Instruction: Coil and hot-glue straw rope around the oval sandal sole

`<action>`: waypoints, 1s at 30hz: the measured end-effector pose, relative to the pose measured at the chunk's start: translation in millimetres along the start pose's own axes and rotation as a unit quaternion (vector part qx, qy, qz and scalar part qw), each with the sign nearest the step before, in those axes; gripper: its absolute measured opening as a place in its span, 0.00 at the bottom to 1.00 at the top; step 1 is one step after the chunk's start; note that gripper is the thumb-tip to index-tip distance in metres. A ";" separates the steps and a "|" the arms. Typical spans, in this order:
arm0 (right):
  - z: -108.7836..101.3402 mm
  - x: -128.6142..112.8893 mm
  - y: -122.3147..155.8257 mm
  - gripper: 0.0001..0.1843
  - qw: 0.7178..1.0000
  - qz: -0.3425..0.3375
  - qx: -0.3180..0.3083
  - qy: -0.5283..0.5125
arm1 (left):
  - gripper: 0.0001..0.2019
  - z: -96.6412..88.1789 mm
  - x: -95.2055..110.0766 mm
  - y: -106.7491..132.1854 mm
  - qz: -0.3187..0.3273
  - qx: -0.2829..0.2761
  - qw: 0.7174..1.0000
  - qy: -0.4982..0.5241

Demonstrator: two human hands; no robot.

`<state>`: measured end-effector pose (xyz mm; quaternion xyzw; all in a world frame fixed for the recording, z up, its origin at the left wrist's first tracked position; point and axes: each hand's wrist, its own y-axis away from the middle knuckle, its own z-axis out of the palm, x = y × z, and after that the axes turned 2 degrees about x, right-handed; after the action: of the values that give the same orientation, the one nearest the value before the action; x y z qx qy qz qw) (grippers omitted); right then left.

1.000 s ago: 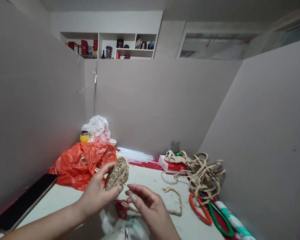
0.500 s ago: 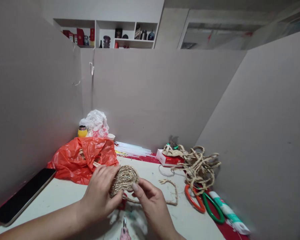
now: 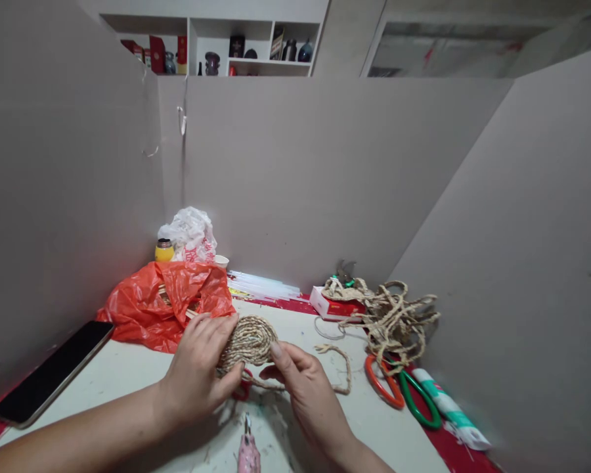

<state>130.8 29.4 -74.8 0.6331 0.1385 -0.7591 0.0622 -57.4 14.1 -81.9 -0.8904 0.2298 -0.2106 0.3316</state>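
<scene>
My left hand (image 3: 197, 371) curls round the near left side of a flat coiled disc of braided straw rope (image 3: 250, 339), thumb under, fingers on top. Pressing against the disc's right edge is the thumb of my right hand (image 3: 308, 391), fingers closed about it. A loose tail of the same rope (image 3: 342, 368) trails off to the right across the white table (image 3: 123, 387). Red scissor handles (image 3: 243, 387) peek out just below the disc, between my hands. A pink glue gun tip (image 3: 249, 453) lies near the bottom edge.
A red plastic bag (image 3: 162, 305) lies behind my left hand, a black phone (image 3: 54, 371) at the left. Tangled straw rope (image 3: 394, 322) sits on a red and white box (image 3: 335, 305) at right, with orange and green rings (image 3: 404, 394) and a tube (image 3: 450, 414). Grey partition walls enclose the table.
The disc was held up on edge in my left hand alone; now it lies lower and flatter and my right hand has closed on its right edge.
</scene>
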 end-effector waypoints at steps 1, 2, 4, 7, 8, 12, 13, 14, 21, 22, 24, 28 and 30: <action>-0.8 0.1 0.1 0.19 1.000 -0.002 -0.002 -0.002 | 0.31 -0.3 -0.8 -0.4 -0.001 -0.001 1.000 -0.004; -1.9 0.2 0.1 0.20 1.000 -0.004 -0.002 -0.002 | 0.30 -0.6 -1.7 -0.9 -0.002 -0.002 1.000 -0.008; -4.0 -0.1 -0.1 0.20 1.000 -0.009 0.006 -0.003 | 0.30 -1.0 -3.2 -1.6 -0.007 -0.003 1.000 -0.013; -4.6 -3.5 -0.6 0.20 0.999 -0.012 0.030 0.007 | 0.30 -1.2 -3.9 -1.8 -0.014 0.005 1.000 -0.013; -3.5 -5.2 -0.7 0.21 0.999 -0.012 0.034 0.016 | 0.30 -1.0 -3.4 -1.4 -0.014 0.007 1.000 -0.011; 3.6 -8.5 0.3 0.20 0.999 -0.023 0.018 0.045 | 0.30 1.0 2.1 2.1 -0.004 0.003 1.000 -0.001; 4.8 -7.7 0.7 0.18 0.998 -0.029 0.015 0.048 | 0.30 1.7 3.9 3.3 0.000 -0.001 1.000 0.002; 5.4 -6.4 0.9 0.16 0.998 -0.035 0.015 0.051 | 0.30 2.5 5.6 4.6 0.005 -0.007 1.000 0.005; 1.0 -0.2 -0.4 0.17 0.997 -0.032 0.012 0.066 | 0.31 9.2 6.2 11.9 0.012 -0.024 0.999 0.029; 0.9 -1.1 -0.5 0.17 0.997 -0.029 0.008 0.068 | 0.31 9.8 4.5 11.3 0.003 -0.022 0.999 0.041; 1.0 -4.4 -0.8 0.18 0.997 -0.022 -0.007 0.072 | 0.30 9.0 0.4 6.7 -0.029 -0.011 0.996 0.088; -3.3 -17.4 -5.9 0.27 0.997 0.016 0.022 0.075 | 0.27 -5.6 -7.0 -15.1 -0.203 0.010 0.920 0.336; -8.5 -25.6 -10.0 0.28 0.995 0.029 0.047 0.088 | 0.24 -17.8 -9.5 -26.5 -0.300 -0.059 0.788 0.535</action>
<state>141.0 39.3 -49.8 0.7032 0.0888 -0.7042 0.0417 -67.4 28.4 -53.4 -0.6772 0.1033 -0.7282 0.0223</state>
